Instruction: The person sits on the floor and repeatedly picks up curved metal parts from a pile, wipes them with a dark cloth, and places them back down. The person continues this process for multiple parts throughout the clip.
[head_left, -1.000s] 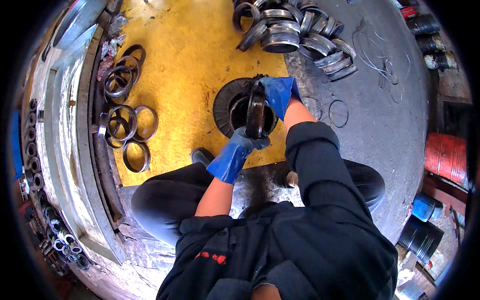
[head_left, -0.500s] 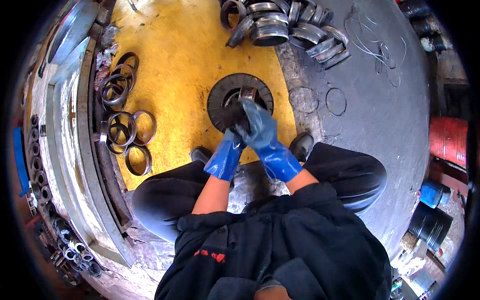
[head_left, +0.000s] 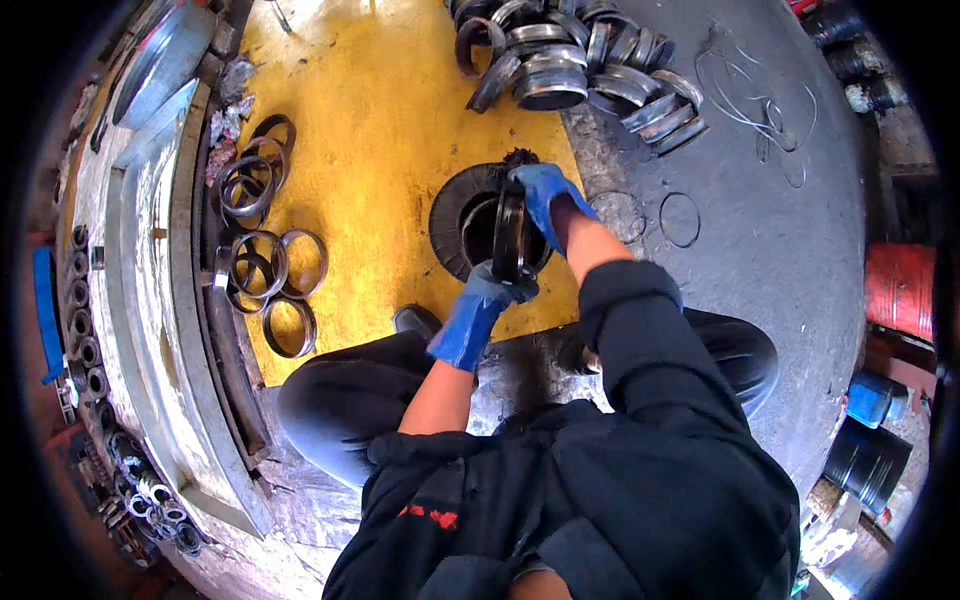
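**Ring held on edge over the dark disc, both gloves on it**

Yellow-painted floor plate [head_left: 380, 150] meets grey concrete [head_left: 780, 330] along a line running down from the far edge; we crouch at that seam, knees at the near edge of the plate. On the plate, close to the seam, lies a dark round disc [head_left: 462, 215] with a central opening.

Our left hand [head_left: 487, 300], in a blue glove, is closed around the near part of a dark metal ring [head_left: 509, 228], which stands on edge above the disc's opening. Our right hand [head_left: 545, 190], also blue-gloved, curls its fingers over the ring's far top. Both grips are closed on the ring; we cannot tell whether the ring's lower edge touches the disc.

At the far edge, straddling the seam, sits a heap of grey metal rings [head_left: 580, 60]. Toward the plate's left edge, loose thin rings [head_left: 265, 265] lie flat, some overlapping. Beyond them runs a pale metal frame [head_left: 150, 290].
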